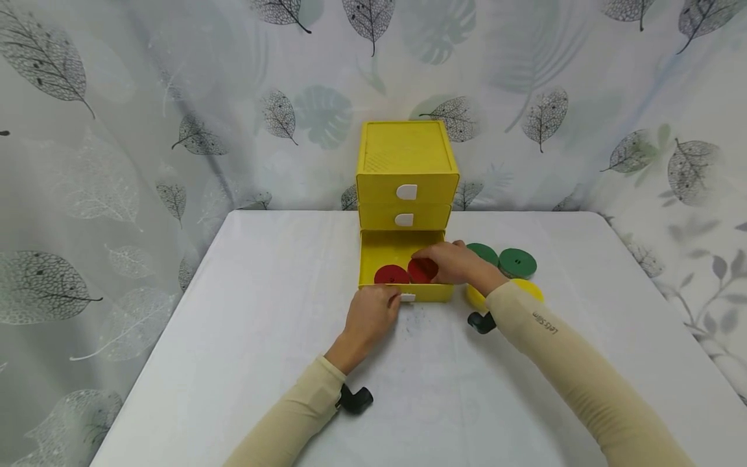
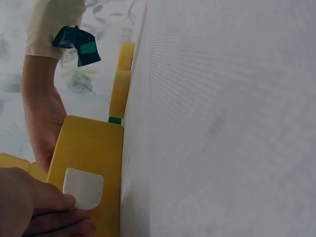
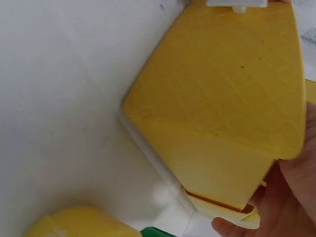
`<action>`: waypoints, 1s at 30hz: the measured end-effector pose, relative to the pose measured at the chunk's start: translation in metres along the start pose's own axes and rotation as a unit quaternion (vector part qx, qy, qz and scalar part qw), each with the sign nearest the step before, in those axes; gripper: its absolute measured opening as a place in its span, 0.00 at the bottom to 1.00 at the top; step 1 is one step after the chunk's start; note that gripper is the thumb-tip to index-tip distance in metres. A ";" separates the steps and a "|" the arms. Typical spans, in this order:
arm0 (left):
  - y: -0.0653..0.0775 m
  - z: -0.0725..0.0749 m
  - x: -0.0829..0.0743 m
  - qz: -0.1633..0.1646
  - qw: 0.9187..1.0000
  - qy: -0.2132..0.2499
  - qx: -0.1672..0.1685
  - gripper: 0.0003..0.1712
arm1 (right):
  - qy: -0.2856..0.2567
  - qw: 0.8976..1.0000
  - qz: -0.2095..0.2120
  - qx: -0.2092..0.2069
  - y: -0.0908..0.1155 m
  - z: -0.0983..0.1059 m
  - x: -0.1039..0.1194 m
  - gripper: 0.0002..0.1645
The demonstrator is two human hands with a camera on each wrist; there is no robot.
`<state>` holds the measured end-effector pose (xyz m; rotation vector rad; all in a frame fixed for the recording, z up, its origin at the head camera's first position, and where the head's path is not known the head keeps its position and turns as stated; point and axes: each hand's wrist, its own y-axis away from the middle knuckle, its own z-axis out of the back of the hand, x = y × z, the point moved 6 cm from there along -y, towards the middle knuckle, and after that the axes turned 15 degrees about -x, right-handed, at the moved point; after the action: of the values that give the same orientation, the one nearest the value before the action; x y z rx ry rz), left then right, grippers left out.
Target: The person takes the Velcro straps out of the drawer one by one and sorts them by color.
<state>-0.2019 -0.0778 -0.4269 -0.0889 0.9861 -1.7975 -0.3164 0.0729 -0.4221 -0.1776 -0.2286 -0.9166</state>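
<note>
A small yellow drawer cabinet (image 1: 408, 148) stands at the back of the table with its bottom drawer (image 1: 379, 250) pulled out. My left hand (image 1: 371, 314) is at the drawer's front; in the left wrist view its thumb and fingers pinch the edge of the white handle (image 2: 84, 189). Two red discs (image 1: 391, 274) lie side by side at the drawer's front. Reaching in over the right wall, my right hand (image 1: 458, 264) grips the right-hand red disc (image 1: 422, 270), fingers at its far edge and thumb at its near side. The right wrist view hides that disc behind the drawer front (image 3: 217, 79).
Right of the drawer lie green discs (image 1: 517, 263) and yellow discs (image 1: 528, 288), partly covered by the right forearm. The two upper drawers (image 1: 388, 217) are closed. A leaf-patterned curtain (image 1: 233, 97) hangs behind the white table (image 1: 262, 279).
</note>
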 end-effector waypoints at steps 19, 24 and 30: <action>-0.001 0.001 0.001 0.012 1.000 0.007 0.009 0.07 | -0.063 0.995 -0.027 -0.066 0.005 0.025 -0.001 0.40; -0.001 0.002 0.002 0.020 1.000 0.016 0.014 0.07 | -0.087 0.993 -0.038 -0.077 0.009 0.035 0.002 0.41; -0.001 0.002 0.002 0.024 0.999 0.023 0.018 0.07 | -0.111 0.989 -0.038 -0.092 0.023 0.046 0.004 0.41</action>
<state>-0.2027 -0.0804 -0.4259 -0.0008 0.9795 -1.7794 -0.3015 0.0953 -0.3779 -0.4456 -0.3583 -0.9950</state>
